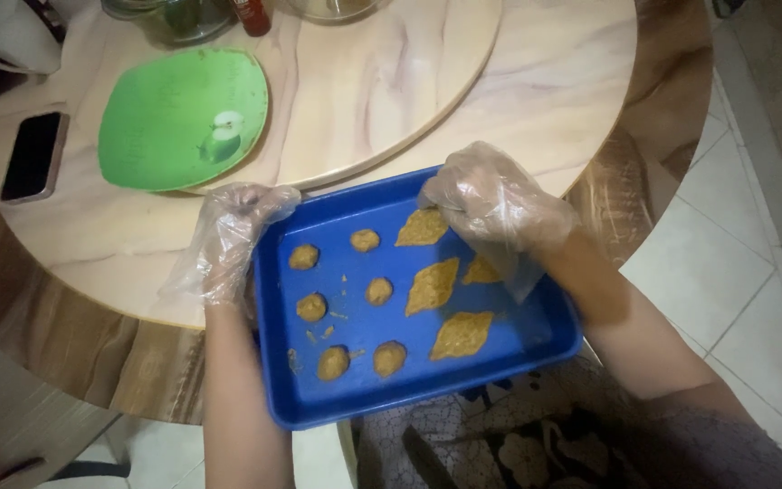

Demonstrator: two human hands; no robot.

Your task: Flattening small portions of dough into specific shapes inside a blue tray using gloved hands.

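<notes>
From where I watch, a blue tray point(536, 349) sits at the lower centre of the frame, overhanging the edge of a round marble-patterned table point(554, 91). My left hand point(228, 240), in a loose clear plastic glove, is at the tray's left rim; its fingers curl around that edge, clamped on the tray. My right hand point(495, 199), gloved the same way, is over the tray's upper right corner, fingers bent down and drawn together on the topmost diamond-shaped piece point(423, 228). The fingertips touch its right end, but I cannot tell whether they pinch it or only press it.

Three more flat diamond pieces point(433, 285) lie below and beside it in the tray's right half. Small round balls point(378, 291) of the same brownish mix sit in the left half, apart from both hands.

In the upper left of the frame lie a green plate point(165, 127) and, farther left, a dark phone point(33, 156).
</notes>
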